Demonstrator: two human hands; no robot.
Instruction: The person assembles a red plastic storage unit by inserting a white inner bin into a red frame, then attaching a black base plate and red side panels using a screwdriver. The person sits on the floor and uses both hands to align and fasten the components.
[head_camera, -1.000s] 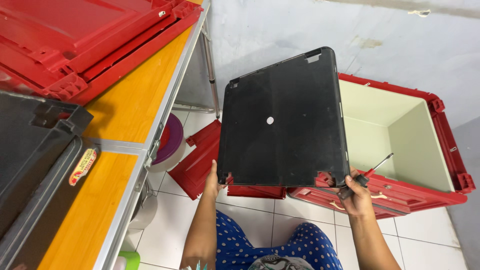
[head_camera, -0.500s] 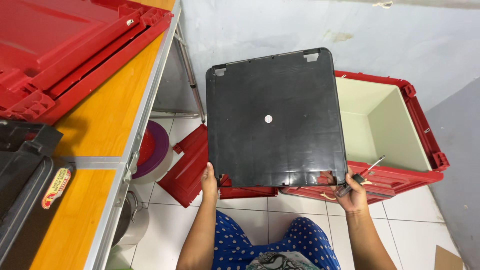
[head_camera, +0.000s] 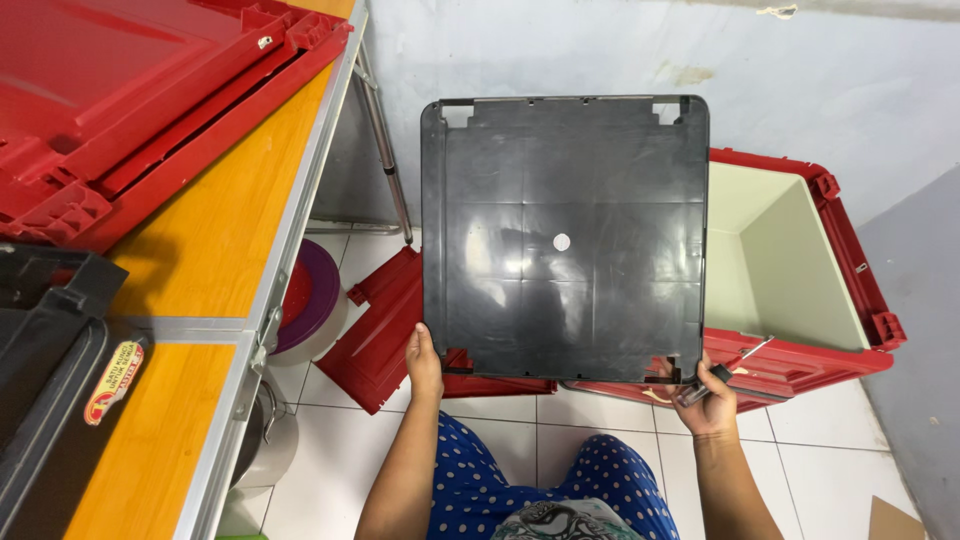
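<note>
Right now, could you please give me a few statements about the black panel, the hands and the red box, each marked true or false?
1. Both hands hold the black panel by its lower corners. True: the left hand is at one corner, the right hand at the other.
2. The right hand also holds a screwdriver. True.
3. The red box behind the panel is closed with a lid. False: it is open, showing a pale inside.
4. The panel lies flat on the orange table. False: it is held up over the tiled floor, beside the table.
5. A white dot sits near the panel's middle. True.
6. The panel is red. False: it is black.
</note>
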